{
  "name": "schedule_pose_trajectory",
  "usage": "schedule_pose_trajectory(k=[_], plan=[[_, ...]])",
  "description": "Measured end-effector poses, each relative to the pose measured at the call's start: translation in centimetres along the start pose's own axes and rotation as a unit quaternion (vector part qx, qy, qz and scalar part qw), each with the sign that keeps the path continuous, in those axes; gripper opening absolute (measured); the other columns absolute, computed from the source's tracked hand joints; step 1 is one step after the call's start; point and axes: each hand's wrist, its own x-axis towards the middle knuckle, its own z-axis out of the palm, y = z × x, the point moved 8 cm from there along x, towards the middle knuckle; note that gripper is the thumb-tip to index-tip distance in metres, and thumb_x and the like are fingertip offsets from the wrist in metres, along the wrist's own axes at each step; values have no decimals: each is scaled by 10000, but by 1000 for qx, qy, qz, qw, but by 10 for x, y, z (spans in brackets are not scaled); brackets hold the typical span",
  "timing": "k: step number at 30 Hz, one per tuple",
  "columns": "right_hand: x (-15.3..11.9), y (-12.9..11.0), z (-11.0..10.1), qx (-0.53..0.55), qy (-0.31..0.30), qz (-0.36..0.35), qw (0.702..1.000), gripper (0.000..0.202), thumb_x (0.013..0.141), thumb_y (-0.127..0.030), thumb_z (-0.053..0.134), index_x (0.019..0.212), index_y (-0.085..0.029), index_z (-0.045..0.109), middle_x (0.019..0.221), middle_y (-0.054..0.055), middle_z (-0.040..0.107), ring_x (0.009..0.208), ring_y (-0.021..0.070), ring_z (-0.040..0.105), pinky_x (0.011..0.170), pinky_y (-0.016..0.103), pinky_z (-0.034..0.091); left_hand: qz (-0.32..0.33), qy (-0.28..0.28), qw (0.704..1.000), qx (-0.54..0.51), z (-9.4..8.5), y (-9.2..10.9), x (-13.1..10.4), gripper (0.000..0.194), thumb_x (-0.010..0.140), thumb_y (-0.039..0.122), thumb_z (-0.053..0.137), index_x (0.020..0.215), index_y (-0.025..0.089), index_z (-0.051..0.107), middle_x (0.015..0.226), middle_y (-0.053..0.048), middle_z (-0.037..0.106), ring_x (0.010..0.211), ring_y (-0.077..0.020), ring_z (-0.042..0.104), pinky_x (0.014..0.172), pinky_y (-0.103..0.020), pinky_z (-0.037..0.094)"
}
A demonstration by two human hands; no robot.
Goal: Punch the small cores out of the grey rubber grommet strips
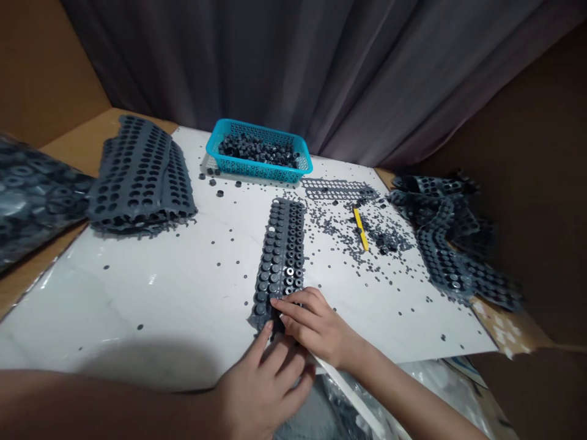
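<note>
A dark grey moulded rubber sheet [280, 244] with rows of round plugs lies lengthwise in front of me on the white tabletop. My left hand [270, 379] grips its near end, with the index finger at the edge and the other fingers curled under. Over the same end, my right hand [316, 324] has its fingers bent and close together at the lower plugs. What sits between those fingertips is hidden. From beneath the right hand a thin white strip [351, 394] runs toward the lower right; whether it is held I cannot tell.
A blue basket [261, 172] of small black plugs stands at the back. Punched sheets [142, 171] are stacked left beside a plastic bag of parts [36, 195]. Small discs surround a yellow stick [361, 229] and a flat punched strip [339, 189]. More sheets [444, 244] heap on the right.
</note>
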Motion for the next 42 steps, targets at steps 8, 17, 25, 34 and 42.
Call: schedule_pose_trajectory(k=[8, 17, 25, 34, 42], plan=[[1, -2, -2, -6, 4, 12, 1000, 134, 905, -72, 479, 996, -100, 573, 1196, 175, 633, 1051, 259, 536, 794, 430, 516, -24, -18, 1000, -6, -5, -1, 1, 487, 891, 430, 460, 1329, 217, 460, 1340, -72, 494, 1201, -319, 392, 1051, -551, 166], [-1, 15, -1, 10, 35, 85, 996, 174, 906, -86, 484, 1063, -139, 537, 1195, 145, 632, 1097, 208, 524, 830, 341, 548, -9, -19, 999, -34, 4, 0, -1, 538, 862, 412, 479, 1344, 179, 440, 1389, -120, 447, 1253, -365, 362, 1040, -577, 178], [-5, 28, 4, 141, 42, 105, 984, 122, 946, -289, 487, 991, -198, 555, 1150, 99, 679, 1102, 217, 531, 889, 419, 472, -22, -13, 999, -20, -1, -2, 0, 464, 897, 379, 462, 1330, 211, 466, 1344, -83, 491, 1224, -326, 373, 1045, -566, 168], [-1, 18, 5, 57, 4, 69, 996, 76, 919, -234, 548, 953, -177, 583, 1201, 74, 660, 1080, 216, 525, 855, 399, 441, -6, 12, 1000, -6, 7, 0, -4, 469, 892, 336, 458, 1344, 207, 460, 1344, -94, 492, 1183, -343, 409, 1004, -579, 238], [6, 7, 3, -66, -3, 6, 998, 121, 908, -93, 493, 969, -128, 591, 1209, 142, 641, 1001, 243, 559, 794, 430, 471, -22, -42, 998, -42, 8, 0, -2, 521, 875, 376, 502, 1365, 215, 428, 1417, -86, 437, 1264, -343, 366, 1020, -577, 260]])
